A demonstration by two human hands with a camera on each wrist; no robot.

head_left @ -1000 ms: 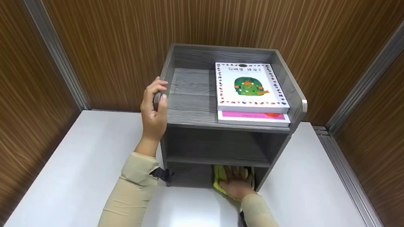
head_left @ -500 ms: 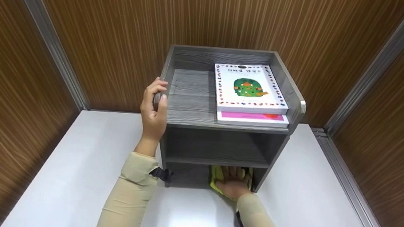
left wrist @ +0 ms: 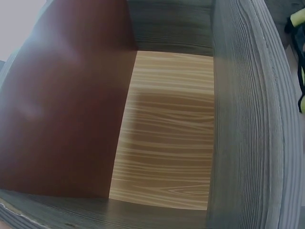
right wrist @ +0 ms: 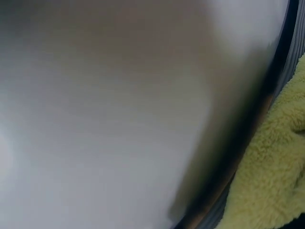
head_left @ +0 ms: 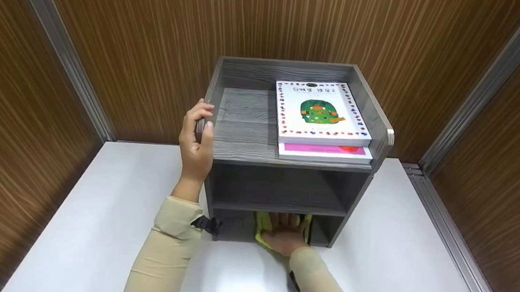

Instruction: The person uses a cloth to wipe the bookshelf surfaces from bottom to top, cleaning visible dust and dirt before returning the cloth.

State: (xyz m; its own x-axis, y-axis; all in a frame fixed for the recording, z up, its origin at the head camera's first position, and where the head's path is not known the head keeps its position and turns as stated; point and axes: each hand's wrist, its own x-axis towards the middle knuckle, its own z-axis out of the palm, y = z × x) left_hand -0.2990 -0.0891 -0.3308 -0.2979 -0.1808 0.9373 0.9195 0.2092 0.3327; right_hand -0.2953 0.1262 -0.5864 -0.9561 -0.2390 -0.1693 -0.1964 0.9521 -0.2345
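A small grey wood-grain shelf unit (head_left: 278, 208) stands on the white table. My left hand (head_left: 196, 152) grips the front edge of its left side panel, fingers over the outside and thumb towards the inside. My right hand (head_left: 286, 235) reaches into the bottom compartment, fingers extended and pressing on a yellow cloth (head_left: 261, 233). The fingertips are partly hidden under the middle board. In the right wrist view the fluffy yellow cloth (right wrist: 267, 176) lies at the shelf's edge. The left wrist view looks between grey boards (left wrist: 248, 119), with a bit of yellow at the far right.
Two books lie stacked at the right of the top tier: a white book (head_left: 322, 111) with a green picture over a pink-and-white book (head_left: 325, 152). Brown wood-grain walls (head_left: 157, 24) with metal corner strips enclose the white table (head_left: 401, 252).
My right hand and the yellow cloth have slid left along the bottom compartment, away from its right wall. The left hand keeps its hold on the side panel.
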